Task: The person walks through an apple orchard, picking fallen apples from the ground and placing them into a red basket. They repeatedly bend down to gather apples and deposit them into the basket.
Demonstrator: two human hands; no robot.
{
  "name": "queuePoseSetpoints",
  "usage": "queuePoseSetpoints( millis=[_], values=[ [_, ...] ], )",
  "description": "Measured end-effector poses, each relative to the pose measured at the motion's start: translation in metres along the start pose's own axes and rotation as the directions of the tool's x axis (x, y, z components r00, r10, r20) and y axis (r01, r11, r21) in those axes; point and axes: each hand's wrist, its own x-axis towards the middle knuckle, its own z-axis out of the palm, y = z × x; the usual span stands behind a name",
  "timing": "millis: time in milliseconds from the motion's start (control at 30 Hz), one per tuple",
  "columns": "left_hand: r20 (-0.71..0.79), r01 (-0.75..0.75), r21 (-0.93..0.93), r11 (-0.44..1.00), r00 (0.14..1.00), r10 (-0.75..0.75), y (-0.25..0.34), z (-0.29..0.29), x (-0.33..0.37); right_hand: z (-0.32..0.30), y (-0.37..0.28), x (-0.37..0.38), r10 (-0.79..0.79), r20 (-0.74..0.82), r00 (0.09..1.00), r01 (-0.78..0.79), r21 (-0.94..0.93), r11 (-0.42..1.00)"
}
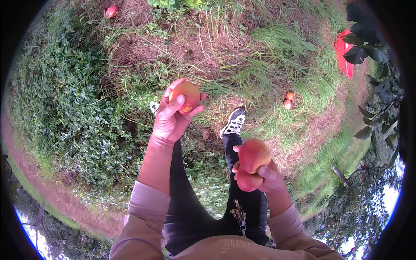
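Observation:
A yellow-red apple point(186, 96) rests in the fingers of my left hand point(170, 112), raised ahead of me with the thumb across its near side. A brownish blemish shows low on its skin. Lower down and to the right, my right hand point(272, 178) grips two red apples at once. The larger upper apple point(253, 155) sits against the smaller lower apple point(248, 180), with the thumb pressed where they meet. Fingers behind both are mostly hidden.
Two apples point(289, 100) lie in the grass right of my shoe point(234, 122). Another red apple point(112, 11) lies far left. A red object point(344, 54) stands at the far right, partly behind leafy branches point(368, 52). Low green plants point(73, 108) cover the left side.

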Motion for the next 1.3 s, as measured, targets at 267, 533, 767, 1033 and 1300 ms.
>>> queuePoseSetpoints(
  millis=[267,533,767,1033,1300],
  values=[
    [-0.058,0.255,-0.035,0.966,0.965,-0.256,-0.036,0.056,-0.026,-0.034,-0.016,-0.014,-0.059,0.085,0.995,0.056,0.029,0.998],
    [-0.246,-0.035,0.04,0.999,0.968,0.044,-0.162,0.11,-0.107,-0.067,-0.049,-0.04,0.163,0.267,0.95,-0.16,-0.033,0.986],
    [-0.299,-0.083,0.127,0.988,0.947,0.118,-0.219,0.149,-0.154,-0.104,-0.051,-0.055,0.284,0.332,0.899,-0.297,-0.013,0.955],
    [-0.416,0.013,0.201,0.98,0.907,0.073,-0.251,0.133,-0.188,-0.143,-0.021,-0.054,0.375,0.442,0.815,-0.376,-0.088,0.922],
    [-0.474,0.111,0.372,0.922,0.876,0.086,-0.307,0.134,-0.196,-0.203,-0.022,-0.096,0.479,0.483,0.733,-0.401,-0.261,0.878]
  ],
)
